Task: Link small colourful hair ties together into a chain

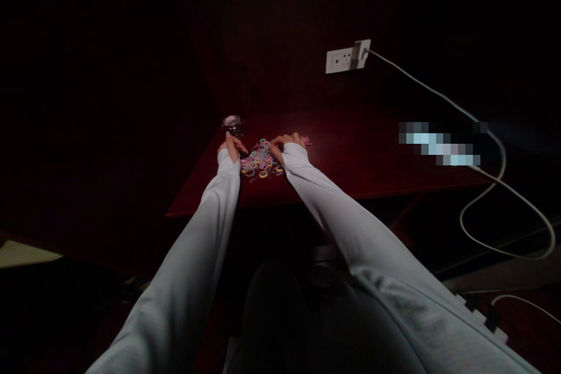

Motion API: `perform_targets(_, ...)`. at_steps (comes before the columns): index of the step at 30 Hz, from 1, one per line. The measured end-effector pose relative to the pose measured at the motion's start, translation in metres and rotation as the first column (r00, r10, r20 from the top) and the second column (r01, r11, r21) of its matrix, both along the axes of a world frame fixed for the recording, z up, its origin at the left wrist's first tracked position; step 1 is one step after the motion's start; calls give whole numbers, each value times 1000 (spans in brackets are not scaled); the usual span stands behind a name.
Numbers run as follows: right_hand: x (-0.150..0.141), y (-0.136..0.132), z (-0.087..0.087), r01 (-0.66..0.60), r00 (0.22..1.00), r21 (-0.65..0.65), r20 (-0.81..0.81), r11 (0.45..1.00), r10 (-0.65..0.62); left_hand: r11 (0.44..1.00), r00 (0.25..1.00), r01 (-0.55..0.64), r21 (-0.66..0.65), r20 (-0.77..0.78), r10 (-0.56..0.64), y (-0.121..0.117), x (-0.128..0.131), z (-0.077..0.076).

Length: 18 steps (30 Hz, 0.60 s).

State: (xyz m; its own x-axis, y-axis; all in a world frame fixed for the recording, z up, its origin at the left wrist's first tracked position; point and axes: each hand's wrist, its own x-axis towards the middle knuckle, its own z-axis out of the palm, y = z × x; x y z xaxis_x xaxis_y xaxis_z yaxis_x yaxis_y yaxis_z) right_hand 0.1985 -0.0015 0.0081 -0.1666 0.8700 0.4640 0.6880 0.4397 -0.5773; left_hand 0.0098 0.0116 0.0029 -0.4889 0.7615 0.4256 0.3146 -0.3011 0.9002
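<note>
A loose pile of small colourful hair ties point(263, 174), pink, yellow and green among them, lies on the dark red table. At its left edge is my left hand point(231, 145), open, with fingers stretched toward the pile and the thumb apart. My right hand point(287, 141) bends over the pile's right side, finger and thumb brought together at the hair ties. What sits between those fingertips is too small to make out. Just behind my left hand stands a small clear jar point(232, 124) with something pink at its top. Some pink pieces point(307, 141) show beyond my right hand.
The table's point(350, 169) front edge runs below my forearms. On the back wall is a white socket point(339, 61) with a charger point(362, 49) plugged in. Its white cable point(438, 92) loops down at the right, near a blurred-out bright object point(440, 147).
</note>
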Motion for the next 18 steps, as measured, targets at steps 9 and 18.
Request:
perform_targets(9, -3, 1, -6, -151, 986, 60, 85, 987, 146, 1000, 1000, 10, 6, -26, -9, 0, -1, -2)
perform_targets(18, -4, 12, -15, -243, 965, 5, 102, 970, 241, 999, 999, 22, 40, -38, -20, 3, -2, -5)
